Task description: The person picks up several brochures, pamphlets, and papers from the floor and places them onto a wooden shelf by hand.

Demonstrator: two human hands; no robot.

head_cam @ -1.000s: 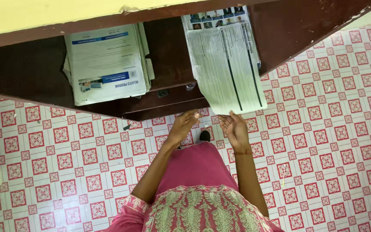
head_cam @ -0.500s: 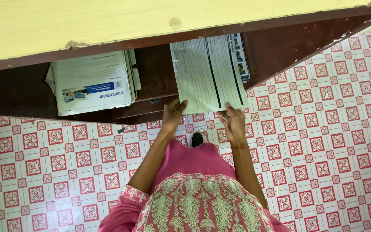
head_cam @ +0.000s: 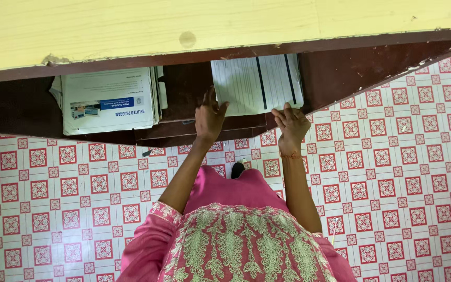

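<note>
Printed sheet stack lies flat on the dark lower shelf under the yellow tabletop, long axis running away from the person, far end hidden beneath the top. Both hands at its near edge: left hand spread open on the near-left corner, right hand curled, fingertips at the near-right corner; whether it's pinching, can't tell. Second paper pile sits well apart to the left.

paper stack lay on dark brown shelf, upper left | pale yellow tabletop ran across the top | red and white patterned floor tiles filled the bottom and right
</note>
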